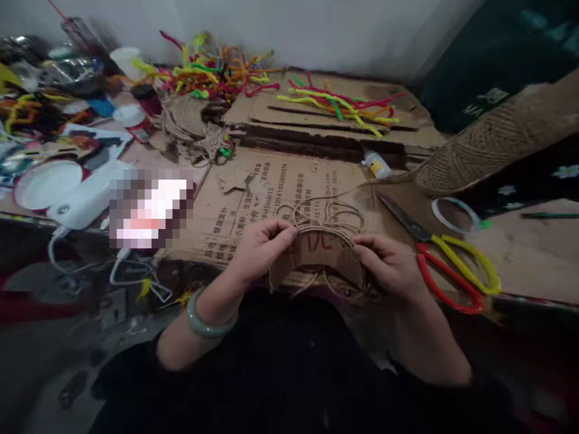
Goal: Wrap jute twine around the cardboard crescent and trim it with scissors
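Note:
Between my hands is a curved cardboard piece (332, 253) with twine running along its arched upper edge. My left hand (265, 244) pinches the left end of the arch between thumb and fingers. At the other end, my right hand (386, 259) is closed on the edge in the same way. Loose loops of twine (344, 214) lie on the cardboard sheet behind the piece, and more twine hangs below it. A strand leads up to a large twine roll (479, 138) on the right. Scissors (443, 247) with red and yellow handles lie beside my right hand.
A printed cardboard sheet (244, 211) covers the work surface. A small glue bottle (376, 164) and a white ring (455, 215) lie near the roll. Colourful fuzzy stems (344, 102) are at the back; a twine-covered star (212, 143), a blurred phone (151, 211) and a white cabled device (93, 196) are leftward.

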A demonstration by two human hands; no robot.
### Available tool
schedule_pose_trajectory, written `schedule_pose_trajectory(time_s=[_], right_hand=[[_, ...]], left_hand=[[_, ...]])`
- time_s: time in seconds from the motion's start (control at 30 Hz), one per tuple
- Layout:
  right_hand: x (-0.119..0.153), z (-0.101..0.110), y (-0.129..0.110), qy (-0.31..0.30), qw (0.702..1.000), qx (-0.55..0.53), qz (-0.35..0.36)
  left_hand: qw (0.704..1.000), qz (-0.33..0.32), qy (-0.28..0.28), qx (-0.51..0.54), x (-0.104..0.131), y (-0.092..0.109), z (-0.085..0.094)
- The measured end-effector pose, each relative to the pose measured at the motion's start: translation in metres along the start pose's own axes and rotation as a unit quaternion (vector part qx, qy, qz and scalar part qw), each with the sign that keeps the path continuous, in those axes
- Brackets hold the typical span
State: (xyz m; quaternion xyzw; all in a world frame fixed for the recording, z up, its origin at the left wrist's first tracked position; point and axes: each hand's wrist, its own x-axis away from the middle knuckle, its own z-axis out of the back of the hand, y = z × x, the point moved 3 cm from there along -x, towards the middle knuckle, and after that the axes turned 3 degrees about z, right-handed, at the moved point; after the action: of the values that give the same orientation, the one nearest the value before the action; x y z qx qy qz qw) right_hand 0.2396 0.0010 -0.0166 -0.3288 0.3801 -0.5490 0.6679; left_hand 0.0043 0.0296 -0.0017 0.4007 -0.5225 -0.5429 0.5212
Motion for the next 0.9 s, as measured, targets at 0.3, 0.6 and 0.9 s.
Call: schedule_pose_trajectory(time_s=[0.3, 0.6, 0.9], right_hand=[[-0.005, 0.000, -0.006, -0.030, 1.000, -0.003, 0.005], [-0.006, -0.004, -0.011, -0.029, 0.997, 0.062, 0.043], [-0.002, -0.012, -0.057, -0.029, 0.970, 0.164, 0.176]], left_hand=[[0.999, -0.010, -0.023, -0.021, 0.000, -0.004, -0.003], [0.998, -0.040, -0.019, -0.055, -0.002, -0.008, -0.003], [0.980, -0.145, -0.040, -0.131, 0.017, 0.012, -0.014]])
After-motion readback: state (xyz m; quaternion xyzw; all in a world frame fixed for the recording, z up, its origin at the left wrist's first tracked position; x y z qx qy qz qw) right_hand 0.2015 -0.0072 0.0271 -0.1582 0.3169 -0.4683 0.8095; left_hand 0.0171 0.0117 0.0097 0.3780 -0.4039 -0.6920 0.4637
